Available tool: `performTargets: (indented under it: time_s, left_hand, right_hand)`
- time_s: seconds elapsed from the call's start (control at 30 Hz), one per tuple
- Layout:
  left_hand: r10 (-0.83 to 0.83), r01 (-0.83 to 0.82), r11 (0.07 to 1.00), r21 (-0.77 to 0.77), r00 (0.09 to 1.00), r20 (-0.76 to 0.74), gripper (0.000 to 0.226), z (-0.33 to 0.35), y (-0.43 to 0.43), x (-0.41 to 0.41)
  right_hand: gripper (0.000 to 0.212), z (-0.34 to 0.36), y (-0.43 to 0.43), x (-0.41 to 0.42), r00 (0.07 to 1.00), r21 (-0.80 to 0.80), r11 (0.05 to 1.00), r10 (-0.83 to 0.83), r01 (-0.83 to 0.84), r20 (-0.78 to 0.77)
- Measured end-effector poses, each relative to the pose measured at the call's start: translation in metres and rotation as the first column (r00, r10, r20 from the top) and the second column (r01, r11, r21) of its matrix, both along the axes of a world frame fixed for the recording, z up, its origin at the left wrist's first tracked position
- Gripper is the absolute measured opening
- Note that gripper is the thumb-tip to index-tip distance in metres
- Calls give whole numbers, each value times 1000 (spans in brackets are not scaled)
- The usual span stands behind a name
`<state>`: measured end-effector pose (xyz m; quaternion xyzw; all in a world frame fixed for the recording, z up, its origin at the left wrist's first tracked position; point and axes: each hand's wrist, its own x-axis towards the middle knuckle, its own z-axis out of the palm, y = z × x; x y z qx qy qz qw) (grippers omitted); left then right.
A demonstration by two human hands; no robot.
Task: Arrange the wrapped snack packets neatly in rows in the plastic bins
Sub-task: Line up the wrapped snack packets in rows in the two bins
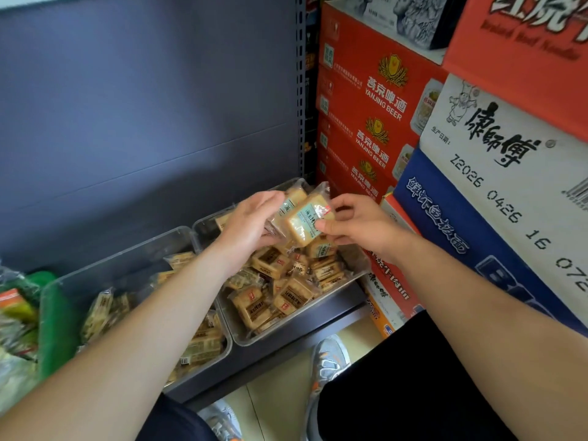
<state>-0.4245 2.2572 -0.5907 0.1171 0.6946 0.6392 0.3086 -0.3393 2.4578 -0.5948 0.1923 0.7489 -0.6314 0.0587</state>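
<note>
Two hands meet above the right bin. The fingers and thumb of the right hand pinch the right edge of the front packet, a pale yellow square block in clear wrap with a light teal label and a small red mark near one corner. It is held tilted, label toward the camera. The left hand curls round a second packet of the same kind, just behind the first and touching it; how many more lie in that palm I cannot tell.

Below them the right bin, a clear plastic tub, holds a loose heap of packets with tan blocks and brown labels, lying at all angles. The left bin sits just beside it, partly hidden by the left forearm, with similar packets scattered inside. Both bins stand on a dark grey shelf before a grey back panel.

Green wrapped goods lie at the far left. Red beer cartons and noodle boxes are stacked to the right. A grey shoe shows on the floor below the shelf.
</note>
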Motion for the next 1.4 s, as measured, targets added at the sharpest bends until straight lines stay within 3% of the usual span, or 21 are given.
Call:
performTargets:
  time_s: [0.07,0.17,0.33,0.5,0.57,0.63,0.77,0.9,1.0,1.1,1.17,1.27,1.4]
  left_hand:
    - [-44,42,998,-52,998,-37,56,-1,5,6]
    - [-58,40,989,-143,990,-130,64,-6,7,7]
    - [-81,-1,929,-370,975,-205,70,-39,12,-3]
    - [-165,97,919,-382,975,-150,74,-95,48,10]
    - [-256,76,861,-503,918,-301,73,-116,62,18]
    - [-363,-9,784,-621,804,-471,71,-129,67,24]
    - [-463,-111,720,-685,658,-593,65,-139,70,33]
    - [-555,-67,657,-751,631,-542,61,-136,66,29]
    - [-453,-35,757,-652,690,-564,42,-127,56,16]
    - [-417,-106,785,-610,639,-646,39,-121,53,5]
    - [-480,-59,756,-651,627,-613,36,-122,55,1]
    - [-485,-23,732,-681,685,-544,22,-129,54,-6]
    - [-539,101,704,-703,720,-436,23,-135,52,-14]
  right_hand:
    - [37,1,-6,-1,1000,20,1000,-6,6,12]
    - [39,6,1,3,999,89,996,-24,22,32]
    - [4,12,33,21,987,285,954,-124,90,103]
    - [16,-10,32,33,940,373,915,20,-155,341]
    - [25,-17,32,35,906,383,889,77,-252,417]
    - [27,-21,33,37,877,368,880,103,-300,469]
    - [30,-30,42,36,849,330,884,126,-331,514]
    - [30,-36,42,30,835,352,859,143,-372,532]
    - [22,-40,38,21,814,379,815,181,-438,552]
    - [19,-44,36,12,825,414,785,206,-460,526]
    - [20,-44,33,6,844,452,767,211,-456,493]
    - [24,-50,29,-2,865,503,737,224,-451,448]
    - [34,-60,22,-12,828,539,649,280,-537,487]
